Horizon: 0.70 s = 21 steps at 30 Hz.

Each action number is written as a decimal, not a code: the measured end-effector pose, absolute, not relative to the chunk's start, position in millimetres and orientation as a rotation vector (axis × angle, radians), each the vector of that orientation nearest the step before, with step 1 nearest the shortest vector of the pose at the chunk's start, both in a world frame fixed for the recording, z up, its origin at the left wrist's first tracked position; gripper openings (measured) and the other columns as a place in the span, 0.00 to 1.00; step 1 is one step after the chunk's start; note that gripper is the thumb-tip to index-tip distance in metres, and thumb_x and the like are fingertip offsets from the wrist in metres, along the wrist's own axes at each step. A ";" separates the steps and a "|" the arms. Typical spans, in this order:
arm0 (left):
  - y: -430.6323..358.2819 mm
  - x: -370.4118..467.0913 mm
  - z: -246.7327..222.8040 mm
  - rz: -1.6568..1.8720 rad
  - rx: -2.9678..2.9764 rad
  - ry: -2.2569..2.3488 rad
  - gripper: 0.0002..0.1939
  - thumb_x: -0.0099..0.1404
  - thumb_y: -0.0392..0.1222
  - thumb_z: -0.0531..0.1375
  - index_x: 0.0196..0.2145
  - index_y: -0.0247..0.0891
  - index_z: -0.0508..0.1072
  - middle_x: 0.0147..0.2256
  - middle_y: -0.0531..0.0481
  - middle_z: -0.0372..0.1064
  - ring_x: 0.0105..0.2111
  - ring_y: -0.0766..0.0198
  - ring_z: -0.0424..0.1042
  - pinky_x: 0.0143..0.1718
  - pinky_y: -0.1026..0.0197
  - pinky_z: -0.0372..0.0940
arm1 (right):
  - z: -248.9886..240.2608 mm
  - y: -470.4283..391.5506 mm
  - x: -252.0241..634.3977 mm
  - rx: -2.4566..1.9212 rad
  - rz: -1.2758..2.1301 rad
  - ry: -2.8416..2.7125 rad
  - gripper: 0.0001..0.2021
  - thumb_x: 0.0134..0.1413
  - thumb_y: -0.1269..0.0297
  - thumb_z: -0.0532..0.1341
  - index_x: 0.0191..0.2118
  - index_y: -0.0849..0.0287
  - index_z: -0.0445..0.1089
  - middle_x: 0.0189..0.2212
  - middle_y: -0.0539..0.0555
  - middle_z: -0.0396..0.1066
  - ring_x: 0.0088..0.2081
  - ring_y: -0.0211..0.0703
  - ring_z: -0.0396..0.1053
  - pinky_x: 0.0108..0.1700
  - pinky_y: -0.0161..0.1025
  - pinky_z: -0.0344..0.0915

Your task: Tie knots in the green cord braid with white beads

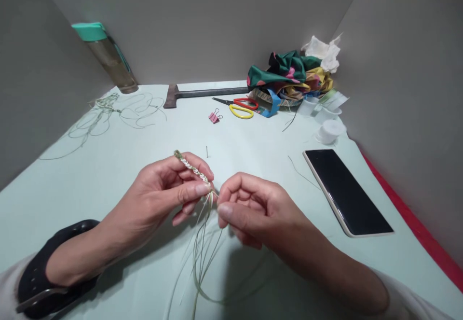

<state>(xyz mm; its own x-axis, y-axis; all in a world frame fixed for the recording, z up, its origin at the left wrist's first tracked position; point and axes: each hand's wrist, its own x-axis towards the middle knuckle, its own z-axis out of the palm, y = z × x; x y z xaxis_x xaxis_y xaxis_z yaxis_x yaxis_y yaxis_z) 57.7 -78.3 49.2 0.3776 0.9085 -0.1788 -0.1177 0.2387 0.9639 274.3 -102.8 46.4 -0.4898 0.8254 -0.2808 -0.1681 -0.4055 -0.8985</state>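
My left hand (170, 187) pinches a green-and-white braided cord (193, 168) between thumb and fingers, its finished end pointing up and away. Below the pinch, several loose green and white threads (202, 243) fan out and hang toward the table. Close on the right, my right hand (249, 206) is closed, thumb against index finger, on a thin thread (215, 194) that runs from the end of the braid. The exact grip on that thread is partly hidden by the fingertips.
A phone (347, 192) lies at right, near a white spool (330, 132). Farther back are scissors (240, 107), a pink binder clip (215, 116), a hammer (171, 96) and bunched patterned fabric (292, 71). A bottle (110, 59) and tangled green cord (106, 105) occupy the left.
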 end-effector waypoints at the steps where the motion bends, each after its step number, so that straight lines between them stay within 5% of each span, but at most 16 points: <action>1: -78.2 58.1 49.2 0.855 1.094 0.932 0.14 0.63 0.52 0.85 0.36 0.44 0.90 0.21 0.58 0.68 0.18 0.74 0.62 0.18 0.74 0.57 | 47.6 -103.7 274.2 -1.005 1.892 -1.181 0.12 0.56 0.65 0.76 0.34 0.55 0.72 0.26 0.43 0.70 0.24 0.31 0.59 0.24 0.31 0.55; 7: -81.8 59.5 49.2 0.846 1.095 0.970 0.11 0.65 0.53 0.83 0.33 0.46 0.93 0.23 0.53 0.72 0.20 0.74 0.63 0.23 0.70 0.58 | 49.5 -107.4 276.4 -1.048 1.604 -1.390 0.06 0.64 0.66 0.66 0.34 0.55 0.72 0.21 0.39 0.55 0.23 0.32 0.49 0.24 0.32 0.51; 21: -82.0 65.4 54.9 0.817 1.056 0.976 0.03 0.64 0.41 0.80 0.33 0.41 0.93 0.29 0.51 0.78 0.20 0.75 0.67 0.25 0.69 0.60 | 41.3 -105.3 270.0 -1.056 1.696 -1.275 0.05 0.63 0.66 0.66 0.34 0.57 0.75 0.19 0.38 0.51 0.22 0.31 0.45 0.23 0.35 0.44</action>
